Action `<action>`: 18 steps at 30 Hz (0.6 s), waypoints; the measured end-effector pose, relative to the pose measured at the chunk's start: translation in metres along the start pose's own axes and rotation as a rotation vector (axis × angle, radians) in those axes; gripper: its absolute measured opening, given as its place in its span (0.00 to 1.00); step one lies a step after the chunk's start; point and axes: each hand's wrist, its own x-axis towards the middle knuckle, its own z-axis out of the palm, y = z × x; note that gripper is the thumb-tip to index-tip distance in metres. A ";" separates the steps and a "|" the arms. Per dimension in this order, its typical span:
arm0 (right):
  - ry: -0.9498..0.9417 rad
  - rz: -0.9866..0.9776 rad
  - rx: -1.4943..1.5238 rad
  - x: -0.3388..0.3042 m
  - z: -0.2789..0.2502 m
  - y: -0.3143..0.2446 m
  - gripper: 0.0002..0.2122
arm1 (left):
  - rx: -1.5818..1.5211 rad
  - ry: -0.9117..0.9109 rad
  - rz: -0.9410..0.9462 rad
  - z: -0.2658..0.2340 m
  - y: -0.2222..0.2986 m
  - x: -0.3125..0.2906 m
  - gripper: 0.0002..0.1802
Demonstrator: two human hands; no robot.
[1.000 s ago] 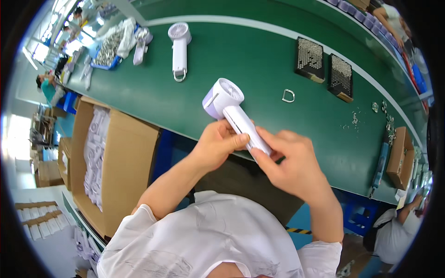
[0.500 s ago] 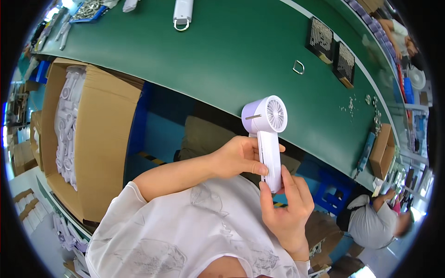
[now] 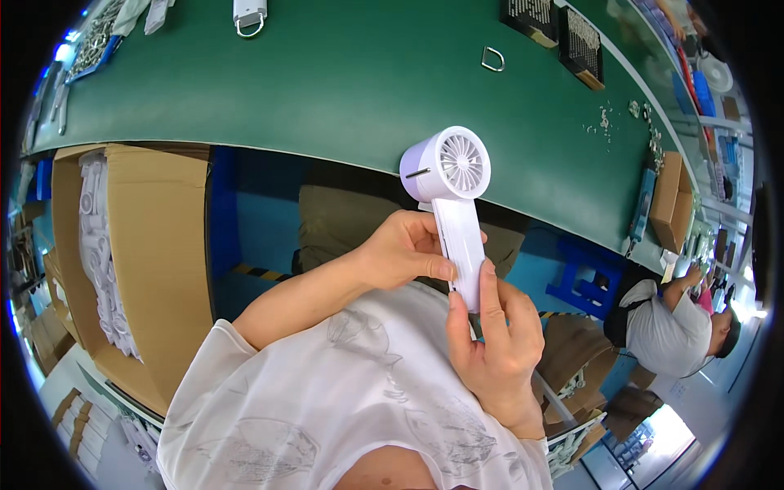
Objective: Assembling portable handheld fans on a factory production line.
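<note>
A white and pale-purple handheld fan (image 3: 462,238) is upright between my hands, its round grille turned up toward me. My left hand (image 3: 402,251) wraps the handle from the left, thumb lying along its side. At the handle's lower end, my right hand (image 3: 500,347) pinches with thumb and fingers. A dark narrow line runs down the handle's left edge, near both thumbs. The fan's head reaches just over the near edge of the green table (image 3: 343,98).
A metal D-shaped ring (image 3: 492,59) and two black trays of small parts (image 3: 581,49) lie on the table. Another white device (image 3: 250,12) is farther back. A blue electric screwdriver (image 3: 643,200) is at right; a carton of white parts (image 3: 159,261) stands at left. A co-worker (image 3: 670,327) sits at right.
The view has shifted, so the table and its things sit higher and farther left. Both hands keep their grip on the fan, which appears slightly higher and to the left.
</note>
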 end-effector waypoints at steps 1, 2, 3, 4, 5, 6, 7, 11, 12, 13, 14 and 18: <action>0.010 -0.011 0.000 0.000 0.000 0.001 0.25 | -0.001 -0.019 0.007 0.000 0.000 0.001 0.28; 0.020 -0.021 0.000 -0.001 0.000 0.002 0.25 | -0.001 -0.018 -0.004 -0.001 0.000 0.001 0.28; 0.021 -0.009 0.002 -0.002 0.001 0.002 0.25 | 0.006 -0.034 -0.001 -0.002 0.000 0.001 0.28; 0.030 -0.016 -0.005 -0.002 0.001 0.002 0.25 | 0.013 -0.054 0.002 -0.002 0.001 0.001 0.28; 0.040 -0.022 -0.012 -0.003 0.001 0.002 0.25 | 0.013 -0.057 -0.012 -0.003 0.002 0.002 0.28; 0.043 -0.007 -0.012 -0.003 0.001 0.002 0.25 | 0.013 -0.070 0.007 -0.004 0.002 0.002 0.27; 0.062 0.004 0.030 -0.003 0.002 0.003 0.25 | 0.013 -0.086 0.022 -0.005 0.002 0.002 0.27; 0.035 0.182 0.414 -0.003 -0.003 0.004 0.23 | 0.027 -0.072 0.072 -0.013 0.000 -0.003 0.30; 0.047 0.207 0.419 -0.008 0.000 0.006 0.23 | -0.043 -0.118 0.118 -0.016 -0.002 -0.002 0.30; 0.032 0.381 0.751 -0.014 0.005 0.008 0.22 | -0.115 -0.162 0.163 -0.021 -0.004 -0.001 0.29; 0.022 0.550 1.087 -0.017 0.009 0.009 0.20 | -0.121 -0.185 0.183 -0.024 -0.005 0.001 0.30; -0.206 0.921 1.668 -0.020 0.010 0.021 0.11 | -0.160 -0.392 0.271 -0.039 -0.015 0.010 0.33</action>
